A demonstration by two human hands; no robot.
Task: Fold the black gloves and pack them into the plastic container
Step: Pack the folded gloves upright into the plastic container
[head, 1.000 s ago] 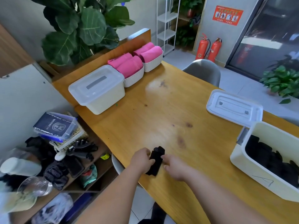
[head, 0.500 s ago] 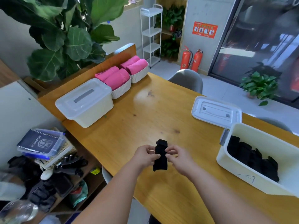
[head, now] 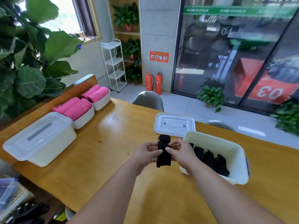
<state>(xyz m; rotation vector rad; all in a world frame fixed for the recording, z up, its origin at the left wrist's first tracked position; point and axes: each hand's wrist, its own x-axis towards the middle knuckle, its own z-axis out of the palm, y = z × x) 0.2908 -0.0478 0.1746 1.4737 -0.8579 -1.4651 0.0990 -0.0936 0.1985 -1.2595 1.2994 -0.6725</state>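
A folded black glove [head: 163,155] hangs upright above the wooden table [head: 100,152], held between both hands. My left hand [head: 145,153] pinches its left edge and my right hand [head: 179,152] pinches its right edge. Just right of my hands stands the open cream plastic container [head: 231,152], with several folded black gloves [head: 210,159] lined up inside. Its white lid [head: 174,124] lies flat on the table behind it.
A closed translucent box [head: 40,138] sits at the table's left. Two white baskets of rolled pink towels [head: 80,109] stand behind it. A grey chair [head: 148,100] is at the far edge. A cluttered shelf [head: 16,201] lies low on the left.
Both hands have lifted the glove off the table near the front edge and carried it up and right, close to the open container. The view has tilted upward.
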